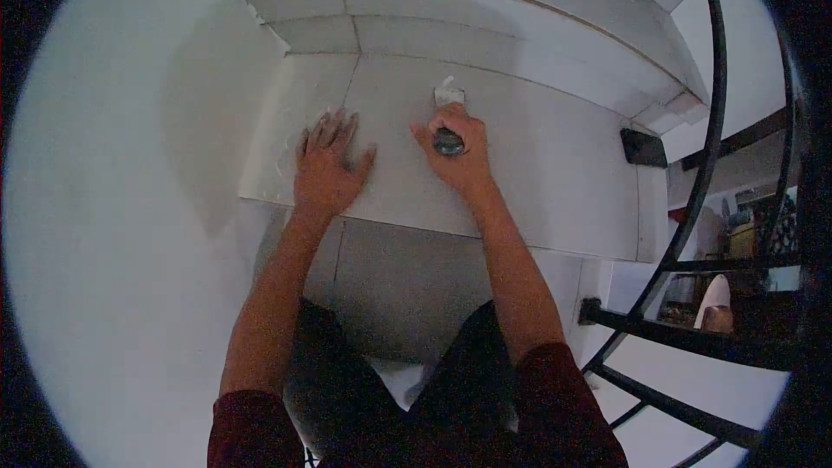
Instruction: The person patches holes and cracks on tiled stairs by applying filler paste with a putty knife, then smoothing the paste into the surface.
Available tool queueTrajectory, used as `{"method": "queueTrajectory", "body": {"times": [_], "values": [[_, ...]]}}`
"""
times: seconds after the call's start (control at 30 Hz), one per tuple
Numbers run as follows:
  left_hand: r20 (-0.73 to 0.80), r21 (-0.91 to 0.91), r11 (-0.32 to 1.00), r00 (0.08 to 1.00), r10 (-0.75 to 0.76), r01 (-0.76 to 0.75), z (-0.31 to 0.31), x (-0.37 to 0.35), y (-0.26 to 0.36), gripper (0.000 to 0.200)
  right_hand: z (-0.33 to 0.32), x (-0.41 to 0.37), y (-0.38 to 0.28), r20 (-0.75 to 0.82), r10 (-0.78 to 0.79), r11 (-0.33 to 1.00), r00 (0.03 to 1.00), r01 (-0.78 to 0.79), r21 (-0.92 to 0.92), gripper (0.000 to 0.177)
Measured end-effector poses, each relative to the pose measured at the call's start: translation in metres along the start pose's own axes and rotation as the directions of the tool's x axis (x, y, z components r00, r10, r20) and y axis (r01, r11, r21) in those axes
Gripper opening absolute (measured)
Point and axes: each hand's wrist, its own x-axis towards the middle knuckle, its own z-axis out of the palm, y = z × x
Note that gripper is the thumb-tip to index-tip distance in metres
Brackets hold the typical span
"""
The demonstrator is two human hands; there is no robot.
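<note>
My right hand is wrapped round the dark, rounded handle of a scraper. Its flat, pale end points away from me, against the tiled stair tread. Just beyond that end a small white smear shows on the tile. On the same tread, to the left, my left hand lies flat with its fingers spread and nothing in it. My right fingers hide part of the tool.
Higher tiled steps rise ahead, with a projecting edge. A white wall runs along the left. On the right stands a black metal railing, with a black bracket at the tread. Shelved items show beyond it.
</note>
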Motion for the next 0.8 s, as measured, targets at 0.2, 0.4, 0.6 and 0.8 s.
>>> {"method": "queueTrajectory", "body": {"times": [0.2,0.4,0.6,0.8], "values": [[0.024,-0.037,0.999,0.999,-0.032,0.033,-0.003,0.0,0.001,0.067,0.002,-0.007,0.005,0.121,-0.267,0.959,0.956,0.276,-0.061,0.021],[-0.019,-0.062,0.998,1.0,-0.001,0.0,0.002,-0.004,-0.004,0.067,-0.03,0.007,-0.002,-0.255,0.162,0.978,0.953,-0.122,0.167,0.021],[-0.014,-0.028,1.0,1.0,-0.015,0.014,0.003,-0.005,-0.005,0.068,-0.039,-0.008,0.039,-0.388,0.345,0.939,0.855,-0.315,0.141,0.028],[-0.025,-0.089,0.996,0.999,-0.024,0.022,0.002,-0.005,-0.005,0.066,-0.054,-0.005,0.029,-0.205,0.552,0.817,0.808,-0.475,0.328,0.02]]}}
